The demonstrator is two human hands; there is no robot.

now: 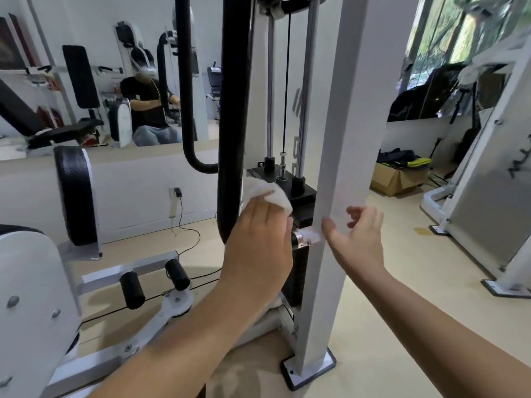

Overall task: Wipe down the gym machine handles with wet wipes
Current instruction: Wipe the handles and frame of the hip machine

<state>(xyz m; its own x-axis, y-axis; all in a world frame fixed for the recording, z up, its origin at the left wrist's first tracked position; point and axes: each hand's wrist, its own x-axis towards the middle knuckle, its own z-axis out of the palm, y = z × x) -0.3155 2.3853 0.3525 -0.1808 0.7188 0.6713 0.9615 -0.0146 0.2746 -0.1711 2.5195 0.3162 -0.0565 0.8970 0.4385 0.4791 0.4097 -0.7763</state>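
Observation:
My left hand (260,239) holds a crumpled white wet wipe (265,193) against the lower part of a thick black padded bar (234,110) of the gym machine. The wipe bulges out above my fingers, next to the black weight stack (298,193). My right hand (357,239) is beside the machine's white upright post (342,168), fingers spread, with the thumb touching the post's edge near a small chrome knob (298,239). It holds nothing.
A thinner curved black bar (186,96) hangs left of the padded one. Black foot rollers (155,282) and a white frame lie low on the left. A mirror (100,67) covers the back wall. A cardboard box (398,179) and another white machine (488,182) stand to the right.

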